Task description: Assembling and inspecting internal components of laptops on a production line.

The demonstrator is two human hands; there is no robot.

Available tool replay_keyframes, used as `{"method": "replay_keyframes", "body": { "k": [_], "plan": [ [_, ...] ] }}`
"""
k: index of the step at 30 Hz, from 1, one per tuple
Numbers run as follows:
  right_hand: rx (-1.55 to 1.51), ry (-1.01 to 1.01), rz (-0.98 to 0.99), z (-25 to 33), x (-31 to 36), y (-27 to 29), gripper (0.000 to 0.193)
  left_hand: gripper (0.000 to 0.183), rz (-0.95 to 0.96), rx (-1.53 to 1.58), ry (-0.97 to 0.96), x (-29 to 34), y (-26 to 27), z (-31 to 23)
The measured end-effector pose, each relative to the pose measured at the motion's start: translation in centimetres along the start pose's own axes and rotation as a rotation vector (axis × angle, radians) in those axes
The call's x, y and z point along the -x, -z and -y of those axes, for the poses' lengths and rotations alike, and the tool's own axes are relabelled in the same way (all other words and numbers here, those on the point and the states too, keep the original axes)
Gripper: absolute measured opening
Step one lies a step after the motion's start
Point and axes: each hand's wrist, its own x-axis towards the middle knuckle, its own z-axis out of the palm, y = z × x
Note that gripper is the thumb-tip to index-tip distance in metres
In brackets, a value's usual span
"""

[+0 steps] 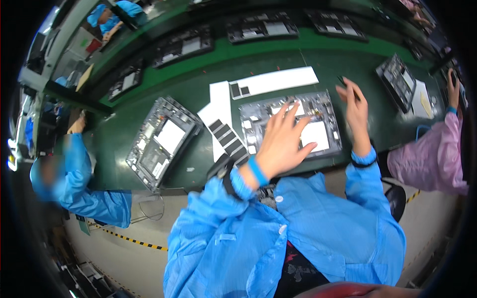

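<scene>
Opened-up electronics unit [316,135] sits by the worktop's [112,149] near edge, left hand [283,141] spread over it, probably mid-press-down, right hand [357,107] seemingly pinching a dark bit [341,79], so next likely wants careful aim.

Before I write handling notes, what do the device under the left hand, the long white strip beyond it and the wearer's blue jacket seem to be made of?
Device: plastic or metal, unclear from its dull grey surface. White strip: probably paper or plastic film, flat, matte and straight-edged. Blue jacket: likely woven fabric, slightly shiny, with soft creases.
</scene>
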Motion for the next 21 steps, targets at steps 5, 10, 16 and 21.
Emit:
{"method": "replay_keyframes", "body": {
  "k": [5, 10, 16, 21],
  "plan": [
    [0.388, -0.011, 0.218, 2.9, 6.0, 0.9, 0.030, 0.053, -0.030, 0.426, 0.606, 7.5, 2.4, 3.8],
    [-0.029, -0.053, 0.007, -1.7, 7.3, -0.6, 0.044, 0.031, -0.154, 1.039, 0.746, 7.0, 1.5, 4.2],
    [-0.424, -0.352, -0.092, 0.6, 6.6, 0.1, 0.046, 0.033, -0.194, 0.871, 0.538, 4.5, 5.2, 3.0],
    [-0.599, -0.175, -0.124, 3.1, 5.8, 0.3, 0.043, 0.034, 0.030, 0.779, 0.335, 1.1, 11.8, 3.4]
  ]
}}
